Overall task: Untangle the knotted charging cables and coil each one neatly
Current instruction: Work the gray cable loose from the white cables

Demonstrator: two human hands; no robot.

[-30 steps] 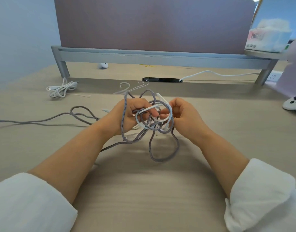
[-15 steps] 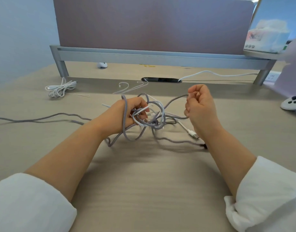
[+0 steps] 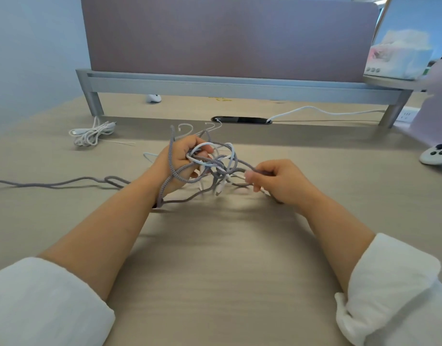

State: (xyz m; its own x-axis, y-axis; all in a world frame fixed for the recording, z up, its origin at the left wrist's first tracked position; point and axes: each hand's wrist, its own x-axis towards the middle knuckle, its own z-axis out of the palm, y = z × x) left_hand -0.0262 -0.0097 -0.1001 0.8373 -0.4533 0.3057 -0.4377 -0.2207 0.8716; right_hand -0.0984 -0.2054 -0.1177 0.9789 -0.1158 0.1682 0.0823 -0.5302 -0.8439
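So the right hand [image 3: 282, 181], up high tugging a strand half a second ago, is back down beside the knot [image 3: 216, 166], pinching the grey braided cable [image 3: 170, 156]. The left hand [image 3: 182, 161] is curled round the tangle, held low over the desk [image 3: 215, 270]. That pull apparently didn't free it, so there's plenty of untangling left.

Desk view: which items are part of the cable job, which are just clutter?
Job: cable tangle; left hand gripping it; right hand pinching one strand; white bundled cable, likely already coiled.
Lying about: white controller; tissue box; white cord from the desk slot.
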